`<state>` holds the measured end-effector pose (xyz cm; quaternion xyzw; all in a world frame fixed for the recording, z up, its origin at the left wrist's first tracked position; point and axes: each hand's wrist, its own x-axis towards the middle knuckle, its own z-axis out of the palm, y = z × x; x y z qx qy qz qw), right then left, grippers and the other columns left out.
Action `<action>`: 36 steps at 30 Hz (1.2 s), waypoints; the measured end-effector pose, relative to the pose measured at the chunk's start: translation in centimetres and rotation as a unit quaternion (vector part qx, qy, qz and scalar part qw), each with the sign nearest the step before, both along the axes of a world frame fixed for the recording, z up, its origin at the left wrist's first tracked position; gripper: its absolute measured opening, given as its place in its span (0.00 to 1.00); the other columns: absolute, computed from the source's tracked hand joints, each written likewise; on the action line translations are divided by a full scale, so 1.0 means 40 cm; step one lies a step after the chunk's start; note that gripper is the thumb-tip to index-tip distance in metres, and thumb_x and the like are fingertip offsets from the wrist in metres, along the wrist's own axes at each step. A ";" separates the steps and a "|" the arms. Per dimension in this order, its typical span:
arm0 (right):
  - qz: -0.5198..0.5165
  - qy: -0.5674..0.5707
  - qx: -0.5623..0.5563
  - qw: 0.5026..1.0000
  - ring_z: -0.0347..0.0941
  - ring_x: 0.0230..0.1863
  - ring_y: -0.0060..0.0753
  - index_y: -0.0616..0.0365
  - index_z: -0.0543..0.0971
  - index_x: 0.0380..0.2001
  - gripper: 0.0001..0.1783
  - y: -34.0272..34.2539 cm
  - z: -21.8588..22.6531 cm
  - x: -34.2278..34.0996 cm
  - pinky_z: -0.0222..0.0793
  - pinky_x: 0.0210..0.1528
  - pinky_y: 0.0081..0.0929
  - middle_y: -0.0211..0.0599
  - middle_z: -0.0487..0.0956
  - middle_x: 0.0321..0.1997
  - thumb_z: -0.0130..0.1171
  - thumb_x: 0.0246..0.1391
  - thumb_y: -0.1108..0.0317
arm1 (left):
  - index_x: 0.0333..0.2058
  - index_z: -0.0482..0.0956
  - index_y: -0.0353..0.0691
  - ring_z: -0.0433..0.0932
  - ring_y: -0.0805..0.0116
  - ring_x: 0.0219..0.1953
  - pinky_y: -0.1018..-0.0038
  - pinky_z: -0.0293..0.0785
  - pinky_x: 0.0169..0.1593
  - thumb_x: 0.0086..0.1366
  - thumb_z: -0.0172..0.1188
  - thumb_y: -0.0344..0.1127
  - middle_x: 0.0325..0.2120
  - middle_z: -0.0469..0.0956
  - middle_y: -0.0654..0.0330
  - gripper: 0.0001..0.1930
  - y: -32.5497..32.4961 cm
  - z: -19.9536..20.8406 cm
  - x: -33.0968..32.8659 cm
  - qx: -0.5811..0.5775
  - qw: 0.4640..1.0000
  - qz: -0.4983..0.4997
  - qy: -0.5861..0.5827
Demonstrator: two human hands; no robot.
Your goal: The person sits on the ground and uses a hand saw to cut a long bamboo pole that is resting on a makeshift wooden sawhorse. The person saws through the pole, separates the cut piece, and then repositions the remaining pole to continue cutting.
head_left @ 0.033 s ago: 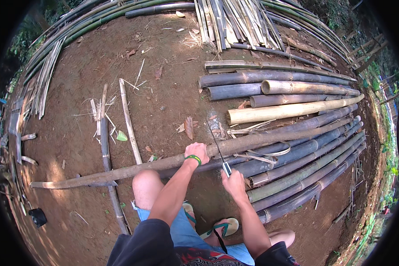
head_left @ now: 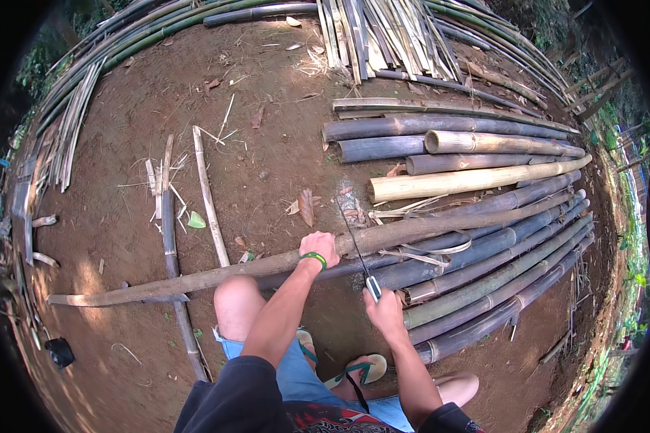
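A long brown wooden pole (head_left: 195,280) lies slantwise in front of me, from the lower left up to the bamboo at the right. My left hand (head_left: 320,249), with a green and yellow wristband, is wrapped over its top. Just right of that, the thin dark blade of a hand saw (head_left: 373,287) crosses the pole. My right hand (head_left: 385,310) grips the saw by its black and white handle, on my side of the pole. Whether the blade has cut into the wood is too small to tell. My left knee (head_left: 239,304) is close against the pole.
Thick dark bamboo poles (head_left: 477,287) lie side by side at the right, some under the wooden pole. A pale bamboo pole (head_left: 477,177) lies beyond. Split bamboo strips (head_left: 393,40) are piled at the back. A thin dark pole (head_left: 185,332) crosses beneath at the left.
My right hand and the saw have shifted slightly toward me, drawing the blade back across the pole. The left hand keeps its place on the wood.
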<state>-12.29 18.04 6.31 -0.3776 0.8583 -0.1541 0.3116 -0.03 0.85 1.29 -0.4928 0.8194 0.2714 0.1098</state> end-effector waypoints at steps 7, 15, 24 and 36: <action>-0.009 0.017 0.007 1.000 0.79 0.42 0.71 0.72 0.83 0.33 0.27 -0.059 0.017 -0.018 0.75 0.47 0.58 0.69 0.81 0.34 0.60 0.62 0.51 | 0.38 0.89 0.41 0.86 0.49 0.46 0.60 0.83 0.50 0.52 0.64 0.36 0.39 0.87 0.46 0.15 0.023 0.033 -0.036 -0.015 0.999 -0.024 0.026; -0.013 -0.023 -0.002 1.000 0.79 0.43 0.73 0.71 0.83 0.34 0.24 0.097 -0.003 -0.002 0.74 0.48 0.58 0.71 0.81 0.34 0.62 0.60 0.54 | 0.37 0.89 0.41 0.87 0.50 0.44 0.61 0.83 0.50 0.50 0.65 0.36 0.38 0.87 0.47 0.15 0.027 0.010 0.004 -0.006 1.000 0.006 0.012; -0.009 -0.033 -0.003 0.999 0.80 0.42 0.71 0.71 0.83 0.35 0.26 0.199 0.040 0.013 0.75 0.47 0.56 0.69 0.82 0.33 0.62 0.60 0.51 | 0.40 0.88 0.42 0.85 0.49 0.46 0.58 0.82 0.52 0.48 0.66 0.37 0.39 0.86 0.47 0.18 0.019 0.001 0.017 0.021 0.999 0.027 0.006; -0.029 -0.027 0.028 0.999 0.81 0.41 0.70 0.72 0.83 0.32 0.24 0.170 0.057 0.008 0.75 0.46 0.56 0.69 0.81 0.32 0.64 0.58 0.54 | 0.39 0.88 0.40 0.86 0.50 0.47 0.60 0.82 0.53 0.47 0.66 0.37 0.40 0.86 0.47 0.18 -0.008 0.002 0.013 0.022 1.000 0.013 0.008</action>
